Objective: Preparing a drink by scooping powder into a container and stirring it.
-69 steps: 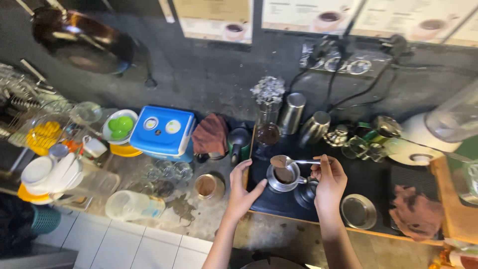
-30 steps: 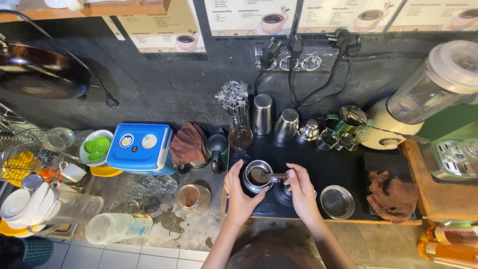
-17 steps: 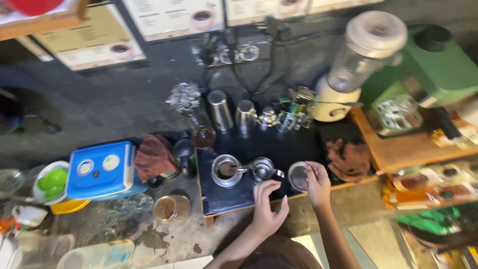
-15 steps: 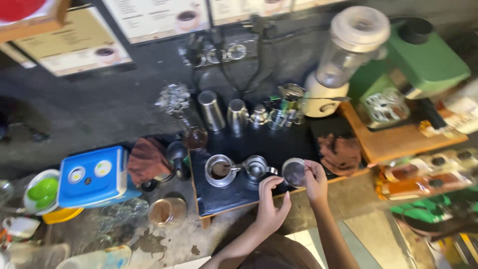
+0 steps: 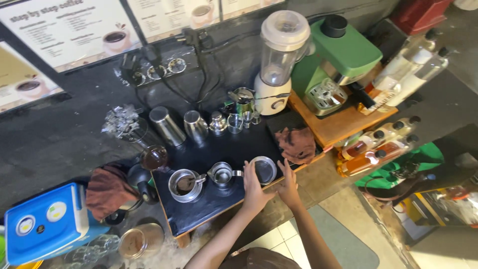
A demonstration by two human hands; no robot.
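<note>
My left hand (image 5: pixel 254 189) and my right hand (image 5: pixel 288 184) frame a round metal lid-like dish (image 5: pixel 264 170) on the black tray (image 5: pixel 199 211). The left fingers touch its left rim; the right fingers rest at its right edge. Just left of it stands a small metal pitcher (image 5: pixel 221 175). Further left sits a metal cup with brown coffee grounds and a spoon (image 5: pixel 183 185).
Metal jugs (image 5: pixel 168 126) and small cups (image 5: pixel 235 122) line the tray's back. A brown cloth (image 5: pixel 298 143), a blender (image 5: pixel 277 65) and a green coffee machine (image 5: pixel 338 60) lie right. Syrup bottles (image 5: pixel 373 147) are right too. A blue box (image 5: pixel 37 224) and a jar (image 5: pixel 137 240) are left.
My view swung right and closer. My hands left the cup of grounds and moved right to the round metal dish, closing in on both its sides.
</note>
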